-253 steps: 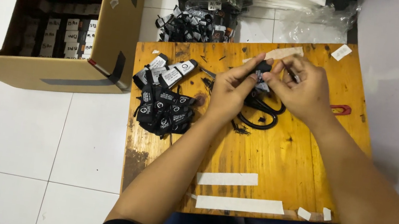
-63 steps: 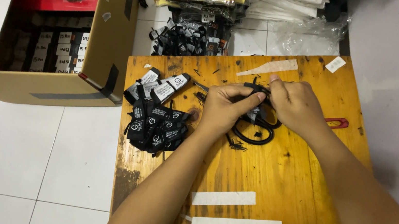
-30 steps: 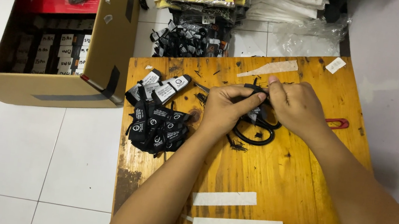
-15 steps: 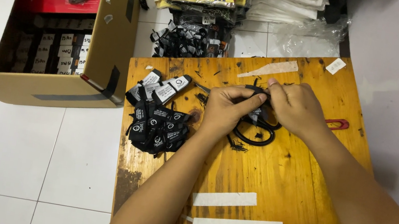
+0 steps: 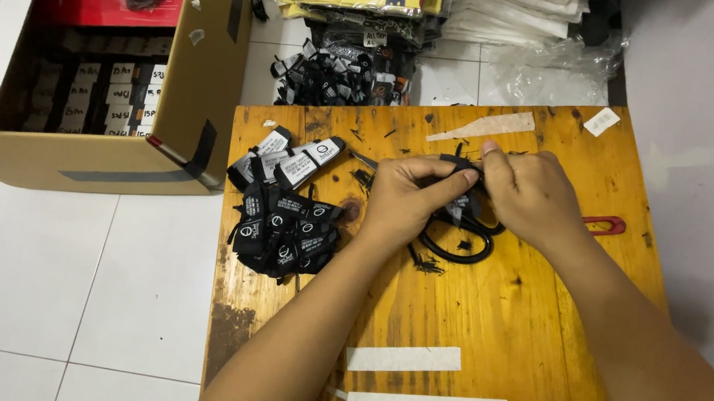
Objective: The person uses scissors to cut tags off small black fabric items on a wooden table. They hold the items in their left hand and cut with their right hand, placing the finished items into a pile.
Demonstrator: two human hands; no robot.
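- Over the middle of the wooden table, the left hand and right hand meet, fingers pinched on a small black tag.
- Under the hands lies a pair of black-handled scissors, flat on the wood.
- Left of them sits a heap of black tags.
- Beside the table stands an open cardboard box.

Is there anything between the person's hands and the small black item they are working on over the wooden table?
Nothing visible. The left hand and right hand both already pinch the small black item between their fingertips above the wooden table. The black scissors lie below the hands, and the pile of black tags sits off to the side.
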